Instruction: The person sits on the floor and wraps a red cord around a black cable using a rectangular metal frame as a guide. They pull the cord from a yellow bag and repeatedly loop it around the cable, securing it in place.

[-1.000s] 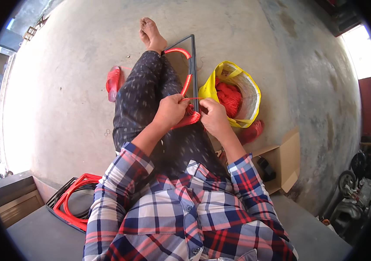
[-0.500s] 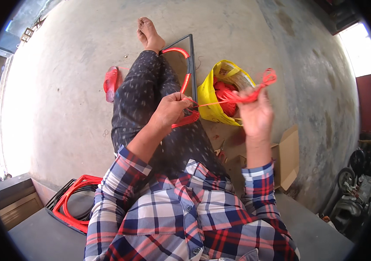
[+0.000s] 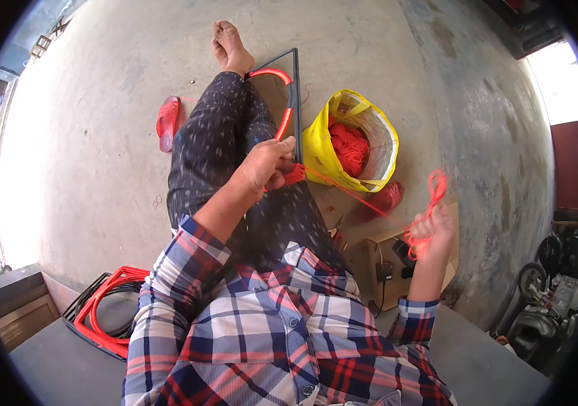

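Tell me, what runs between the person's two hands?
In the head view, a taut red cord stretches from the left hand at the metal frame to the raised right hand, passing in front of the yellow bag of red cord.

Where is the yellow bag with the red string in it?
In the head view, the yellow plastic bag sits on the grey concrete floor at the person's right, just beside the dark metal frame lying against the leg.

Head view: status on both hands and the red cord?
Left hand pinches red cord against dark metal frame on lap. Right hand out wide, gripping looped cord, strand taut. Yellow bag of red cord beside frame, not snagging.
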Demonstrator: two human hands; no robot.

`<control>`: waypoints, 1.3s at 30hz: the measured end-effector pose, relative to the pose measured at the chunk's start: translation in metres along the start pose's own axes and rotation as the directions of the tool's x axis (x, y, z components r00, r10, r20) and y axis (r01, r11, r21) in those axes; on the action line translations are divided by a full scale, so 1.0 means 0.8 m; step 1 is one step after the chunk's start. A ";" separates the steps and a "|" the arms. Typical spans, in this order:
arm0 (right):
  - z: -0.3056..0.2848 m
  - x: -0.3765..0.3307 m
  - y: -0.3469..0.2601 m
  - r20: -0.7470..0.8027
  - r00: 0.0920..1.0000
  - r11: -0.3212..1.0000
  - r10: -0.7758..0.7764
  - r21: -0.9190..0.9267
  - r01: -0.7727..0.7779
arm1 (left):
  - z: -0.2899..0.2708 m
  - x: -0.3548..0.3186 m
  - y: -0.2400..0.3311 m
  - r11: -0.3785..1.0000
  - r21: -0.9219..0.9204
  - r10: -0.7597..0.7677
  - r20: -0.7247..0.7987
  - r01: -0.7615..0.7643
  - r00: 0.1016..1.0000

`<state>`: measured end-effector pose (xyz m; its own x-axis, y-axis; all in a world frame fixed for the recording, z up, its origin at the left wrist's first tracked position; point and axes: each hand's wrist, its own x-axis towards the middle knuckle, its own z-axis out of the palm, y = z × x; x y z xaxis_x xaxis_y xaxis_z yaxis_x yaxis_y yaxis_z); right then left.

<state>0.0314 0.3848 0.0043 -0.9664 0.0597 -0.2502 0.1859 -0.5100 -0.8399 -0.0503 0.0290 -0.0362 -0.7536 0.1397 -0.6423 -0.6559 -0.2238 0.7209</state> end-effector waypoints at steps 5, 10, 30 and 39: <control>-0.036 -0.007 0.068 -0.091 0.970 0.970 0.226 -0.077 -0.233 | -0.004 -0.007 -0.009 0.994 -0.090 -0.052 0.012 0.053 0.999; 0.019 0.014 0.114 0.194 0.933 0.885 0.302 0.308 -0.350 | -0.002 -0.026 -0.034 0.873 0.287 0.405 0.021 -0.394 0.914; 0.133 0.126 0.159 0.386 0.922 0.736 -0.039 -0.613 0.288 | -0.024 0.003 -0.021 0.197 0.827 0.783 0.189 -0.526 0.592; 0.125 0.117 0.196 0.282 0.952 0.670 -0.118 -0.685 0.286 | -0.007 -0.010 -0.047 0.944 0.094 0.312 0.068 -0.317 0.948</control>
<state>-0.0474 0.2245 -0.1021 -0.9922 -0.1246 -0.0031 -0.0301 0.2636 -0.9642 -0.0192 0.0309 -0.0598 -0.9216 0.1280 -0.3665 -0.3841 -0.1645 0.9085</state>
